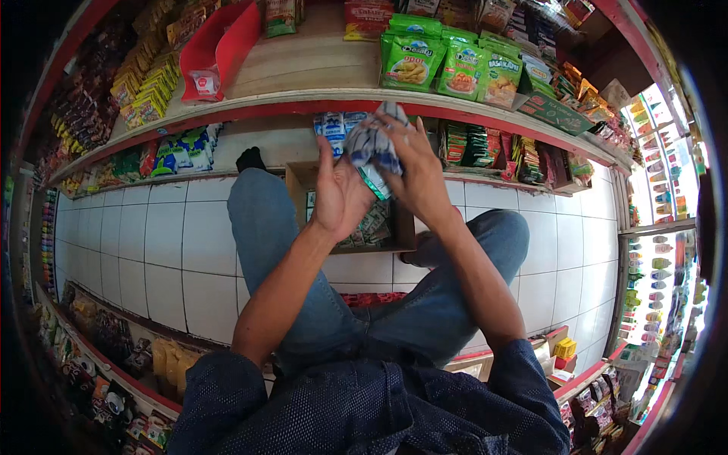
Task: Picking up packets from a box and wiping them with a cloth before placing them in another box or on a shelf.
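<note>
In my right hand (418,170) is a crumpled checked cloth (372,139), white with dark blue lines. It is pressed over a small green and silver sachet (375,183), whose lower end shows below the cloth. My left hand (341,196) lies palm up under the sachet, with the thumb raised; whether its fingers grip the sachet is hidden. Below both hands an open cardboard box (406,230) stands on the floor between my legs, holding many small sachets (372,224). Blue and white packets (333,125) sit on the lower shelf just behind the cloth.
A wooden shelf edge with a red front (273,108) crosses above my hands. Green seasoning packets (412,62) and a red tray (227,42) stand on it. More packets (185,151) fill parts of the lower shelf. Shelves with goods (131,352) also lie behind me.
</note>
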A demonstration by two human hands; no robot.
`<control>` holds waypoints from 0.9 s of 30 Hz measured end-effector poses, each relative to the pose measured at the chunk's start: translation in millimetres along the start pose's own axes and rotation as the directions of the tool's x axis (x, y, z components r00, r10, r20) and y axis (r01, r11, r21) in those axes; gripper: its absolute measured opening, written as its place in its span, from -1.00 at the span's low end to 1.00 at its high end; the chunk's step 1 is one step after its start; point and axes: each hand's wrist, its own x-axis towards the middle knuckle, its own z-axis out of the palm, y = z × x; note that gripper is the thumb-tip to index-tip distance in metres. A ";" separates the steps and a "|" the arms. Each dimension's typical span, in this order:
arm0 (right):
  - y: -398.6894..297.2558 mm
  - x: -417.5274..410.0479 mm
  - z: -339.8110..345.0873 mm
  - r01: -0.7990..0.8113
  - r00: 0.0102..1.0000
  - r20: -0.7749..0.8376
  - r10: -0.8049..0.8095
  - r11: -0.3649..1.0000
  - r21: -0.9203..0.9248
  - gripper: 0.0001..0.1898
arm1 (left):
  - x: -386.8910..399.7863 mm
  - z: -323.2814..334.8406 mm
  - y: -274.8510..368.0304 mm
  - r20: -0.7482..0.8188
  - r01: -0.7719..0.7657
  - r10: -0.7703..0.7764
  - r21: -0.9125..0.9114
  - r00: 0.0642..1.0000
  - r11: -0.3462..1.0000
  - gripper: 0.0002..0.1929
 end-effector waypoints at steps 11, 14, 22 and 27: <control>2.8 -12.0 19.8 -0.207 0.978 0.011 0.210 0.948 0.242 -0.30 | -2.5 -4.6 3.6 -0.131 0.115 -0.094 0.159 0.987 0.980 -0.22; -12.6 -26.8 23.8 -0.151 0.989 0.034 0.147 0.956 0.252 -0.30 | 2.0 -16.0 8.8 -0.111 0.042 -0.030 0.115 0.993 0.992 -0.26; 2.2 -13.0 36.6 -0.090 0.995 0.064 0.079 0.979 0.181 -0.39 | -5.0 -8.6 11.9 -0.094 0.100 -0.082 0.201 0.992 0.974 -0.24; -19.4 -29.5 36.7 -0.064 0.998 0.024 0.060 0.961 0.269 -0.44 | -1.0 -16.8 8.5 -0.100 -0.052 0.070 0.174 0.993 0.983 -0.32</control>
